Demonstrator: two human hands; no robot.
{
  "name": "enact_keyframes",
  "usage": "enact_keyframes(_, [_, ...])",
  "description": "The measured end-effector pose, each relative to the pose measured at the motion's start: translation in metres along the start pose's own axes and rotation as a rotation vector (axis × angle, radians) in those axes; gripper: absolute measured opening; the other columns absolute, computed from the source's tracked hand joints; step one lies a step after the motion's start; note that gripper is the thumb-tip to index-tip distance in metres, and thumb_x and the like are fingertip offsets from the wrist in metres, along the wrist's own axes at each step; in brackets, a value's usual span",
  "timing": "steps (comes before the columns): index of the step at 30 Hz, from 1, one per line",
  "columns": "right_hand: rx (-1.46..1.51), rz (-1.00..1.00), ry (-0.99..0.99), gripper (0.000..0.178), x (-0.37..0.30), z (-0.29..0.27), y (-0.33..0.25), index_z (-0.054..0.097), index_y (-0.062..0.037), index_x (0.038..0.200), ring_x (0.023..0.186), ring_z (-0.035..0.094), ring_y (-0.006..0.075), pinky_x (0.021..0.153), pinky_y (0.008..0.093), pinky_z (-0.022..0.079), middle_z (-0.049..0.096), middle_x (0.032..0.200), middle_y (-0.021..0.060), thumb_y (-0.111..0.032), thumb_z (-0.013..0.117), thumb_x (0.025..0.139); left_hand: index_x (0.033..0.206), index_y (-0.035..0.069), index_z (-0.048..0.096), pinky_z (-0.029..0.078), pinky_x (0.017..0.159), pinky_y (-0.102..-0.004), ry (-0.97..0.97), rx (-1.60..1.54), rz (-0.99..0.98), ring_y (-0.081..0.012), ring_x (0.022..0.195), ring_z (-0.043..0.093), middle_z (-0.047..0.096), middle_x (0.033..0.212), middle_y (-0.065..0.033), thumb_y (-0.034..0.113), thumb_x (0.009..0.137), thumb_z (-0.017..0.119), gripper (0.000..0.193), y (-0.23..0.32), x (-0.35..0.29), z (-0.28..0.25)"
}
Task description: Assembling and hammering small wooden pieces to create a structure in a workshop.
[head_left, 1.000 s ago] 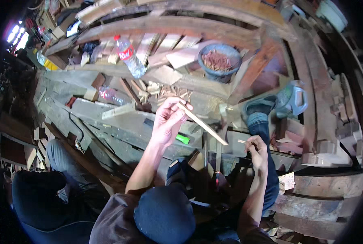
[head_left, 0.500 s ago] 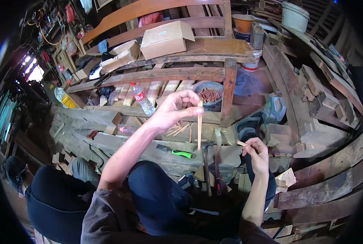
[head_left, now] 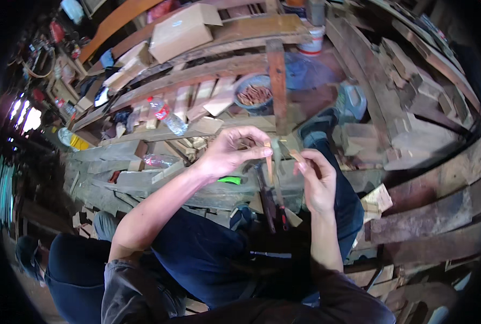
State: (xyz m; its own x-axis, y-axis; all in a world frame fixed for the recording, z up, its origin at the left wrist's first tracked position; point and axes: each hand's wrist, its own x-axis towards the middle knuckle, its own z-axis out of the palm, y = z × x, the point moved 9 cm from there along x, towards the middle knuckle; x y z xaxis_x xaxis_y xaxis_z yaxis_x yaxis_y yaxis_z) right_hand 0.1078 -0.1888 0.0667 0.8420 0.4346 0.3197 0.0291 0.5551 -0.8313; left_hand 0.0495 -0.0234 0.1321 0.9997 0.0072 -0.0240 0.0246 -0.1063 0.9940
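Observation:
Between thumb and fingertips, my left hand [head_left: 234, 152] pinches a thin wooden strip [head_left: 269, 170] that hangs downward. My right hand [head_left: 319, 179] is close by on the right, its fingers closed on a small flat piece of wood [head_left: 296, 155]. The two pieces are near each other but apart. Below my left hand, a bright green tool handle [head_left: 230, 180] lies on the wooden beam, the rest of it hidden by my forearm. A hammer [head_left: 265, 200] and a tool with a red and black handle [head_left: 282, 216] stand between my legs.
A basin [head_left: 255, 97] full of small brown wood pieces sits under the bench [head_left: 251, 29], near a plastic bottle [head_left: 167, 116]. On the bench rests a cardboard box [head_left: 181, 32]. Planks [head_left: 429, 208] are stacked at right. Another person [head_left: 84, 275] crouches at lower left.
My right hand has come up and left, closer to my left hand. The left hand's strip now looks shorter and more tilted. The whole view has shifted.

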Motion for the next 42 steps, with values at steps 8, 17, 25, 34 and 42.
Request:
enact_keyframes(8, [-0.089,-0.019,-0.018,0.021,-0.009,0.016,-0.002,0.059,0.0019,0.109,0.088,0.053,0.0076,0.08,0.0222,0.043,0.058,0.094,0.0009,0.001,0.065,0.089,0.101,0.005,0.068,0.047,0.082,-0.0261,0.086,0.021,0.117,-0.0085,0.087,0.06,0.067,0.094,-0.0017,0.015,0.081,0.079,0.025,-0.005,0.005,0.022])
enact_keyframes(17, [-0.065,0.01,-0.053,0.02,-0.008,0.021,0.002,0.059,0.0031,0.107,0.09,0.053,0.0084,0.081,0.0236,0.043,0.058,0.097,0.0032,0.001,0.066,0.088,0.105,0.003,0.068,0.045,0.083,-0.0272,0.056,0.104,0.202,-0.0096,0.091,0.059,0.068,0.096,-0.0035,0.009,0.084,0.074,0.022,0.001,0.003,0.026])
enact_keyframes(25, [-0.086,-0.057,-0.093,0.021,-0.011,0.023,-0.007,0.058,0.0037,0.107,0.091,0.054,0.0111,0.084,0.0263,0.044,0.058,0.099,0.006,0.0,0.066,0.088,0.104,0.004,0.069,0.043,0.077,-0.0262,0.043,0.25,0.33,-0.0089,0.081,0.054,0.068,0.093,-0.0027,0.009,0.083,0.075,0.023,0.02,-0.007,0.033])
enact_keyframes(34, [-0.094,-0.122,-0.127,0.02,-0.013,0.028,-0.013,0.057,0.0051,0.106,0.092,0.054,0.0131,0.085,0.0269,0.044,0.056,0.102,0.009,0.002,0.065,0.088,0.101,0.007,0.072,0.043,0.073,-0.0263,0.102,0.454,0.44,-0.0106,0.076,0.052,0.065,0.086,-0.0015,0.009,0.078,0.078,0.024,0.041,-0.018,0.038])
enact_keyframes(42, [-0.093,-0.14,-0.132,0.022,-0.014,0.028,-0.015,0.056,0.0046,0.108,0.093,0.054,0.0138,0.086,0.0274,0.043,0.056,0.103,0.0091,0.003,0.065,0.088,0.101,0.008,0.072,0.044,0.073,-0.0265,0.098,0.449,0.424,-0.0105,0.075,0.053,0.066,0.085,-0.0008,0.011,0.078,0.079,0.024,0.038,-0.016,0.037])
